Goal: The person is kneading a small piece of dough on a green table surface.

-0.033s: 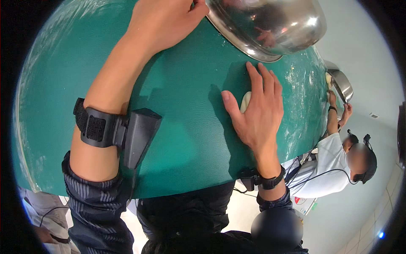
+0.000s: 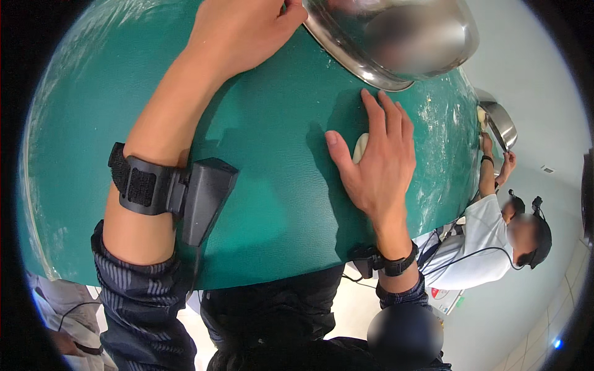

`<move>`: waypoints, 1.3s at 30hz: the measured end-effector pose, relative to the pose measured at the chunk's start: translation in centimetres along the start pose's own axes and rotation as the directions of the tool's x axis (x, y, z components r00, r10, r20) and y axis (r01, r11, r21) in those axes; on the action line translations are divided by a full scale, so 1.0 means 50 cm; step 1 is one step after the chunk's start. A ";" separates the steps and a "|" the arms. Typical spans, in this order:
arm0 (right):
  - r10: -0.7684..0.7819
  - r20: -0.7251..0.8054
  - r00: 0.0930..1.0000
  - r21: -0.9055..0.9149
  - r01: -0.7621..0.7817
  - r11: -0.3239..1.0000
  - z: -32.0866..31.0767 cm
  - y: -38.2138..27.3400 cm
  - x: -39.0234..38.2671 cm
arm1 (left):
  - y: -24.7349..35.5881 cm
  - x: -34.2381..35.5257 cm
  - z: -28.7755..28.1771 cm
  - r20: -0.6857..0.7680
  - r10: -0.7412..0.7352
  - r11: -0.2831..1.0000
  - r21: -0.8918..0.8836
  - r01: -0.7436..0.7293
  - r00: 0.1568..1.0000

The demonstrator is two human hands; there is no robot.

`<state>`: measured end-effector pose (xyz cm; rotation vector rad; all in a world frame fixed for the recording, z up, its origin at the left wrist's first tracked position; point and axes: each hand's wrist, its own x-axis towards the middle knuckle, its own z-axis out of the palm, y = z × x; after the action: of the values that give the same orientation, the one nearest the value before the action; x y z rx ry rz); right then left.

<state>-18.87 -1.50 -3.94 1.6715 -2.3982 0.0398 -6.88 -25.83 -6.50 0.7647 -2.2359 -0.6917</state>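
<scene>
A shiny metal bowl [image 2: 427, 37] is tilted with its rim toward the table at the top of the view. My left hand [image 2: 244, 34] is closed at the bowl's left rim, and its fingertips are partly cut off by the picture's upper edge. To the right, my right hand [image 2: 385, 157] lies palm down with fingers stretched out and thumb apart. Under its palm is a pale piece of dough [image 2: 359, 148], mostly hidden, showing only between thumb and forefinger. The right fingertips come close to the bowl's lower rim.
A green table [image 2: 266, 185] dusted with white flour in places spreads under both hands. At the far right a person in a white shirt [image 2: 486, 241] holds another metal bowl [image 2: 500, 125] tilted at the table's edge. Black devices [image 2: 207, 201] are strapped to my forearms.
</scene>
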 end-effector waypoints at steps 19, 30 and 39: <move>0.096 -0.190 0.977 0.172 -0.063 0.983 0.028 0.000 0.052 | 0.004 0.001 0.004 0.038 -0.015 1.000 0.015 0.014 0.999; 0.311 -0.170 0.935 0.529 -0.179 0.830 0.034 0.006 0.064 | 0.009 0.000 -0.012 0.066 -0.055 0.999 0.001 0.055 0.996; 0.013 -0.113 0.994 0.424 0.036 0.905 -0.010 0.009 -0.001 | 0.007 -0.005 -0.019 0.062 -0.067 0.998 -0.005 0.067 0.996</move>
<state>-19.19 -1.21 -3.41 1.7946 -2.4133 0.6859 -6.13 -25.66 -5.77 0.8285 -2.2708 -0.7644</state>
